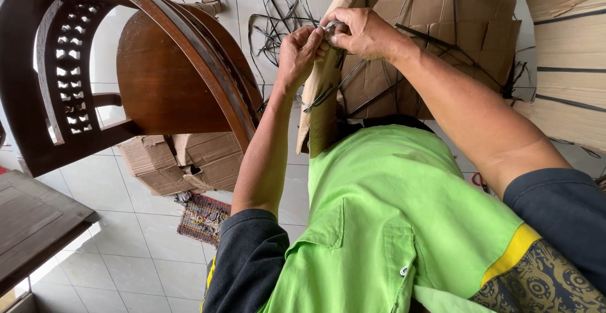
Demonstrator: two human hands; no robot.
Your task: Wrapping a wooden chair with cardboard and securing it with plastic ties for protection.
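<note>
White tiled floor (132,250) w/ cardboard lying all over it, a dark carved wooden chair (158,67) sitting off to the left of the grip, a loose tangle of black strapping (281,16) on the tiles just past it, plus a little woven mat (202,218) down near the left elbow.

The action is all up top btw. Both hands are meeting on the upper end of a tall cardboard-wrapped piece (322,98), which is running roughly straight down from the grip toward the person's green shirt (385,224), so the long axis is pointing from the fingers back at the chest. A black strap (328,89) is crossing the wrap diagonally, just below the grip.

Left hand (300,51) is closing around the wrap from the left side, fingers curled tight on it. Right hand (360,32) is coming over from the right, pinching something small and shiny at the very top, can't tell exactly what tbh, looks like a metal bit or clip. Hands are touching each other, neither one nearer really.

Both forearms are reaching forward and converging, right elbow out wide, left arm almost straight up the frame. More flat cardboard (442,35) is stacking up behind the grip.
</note>
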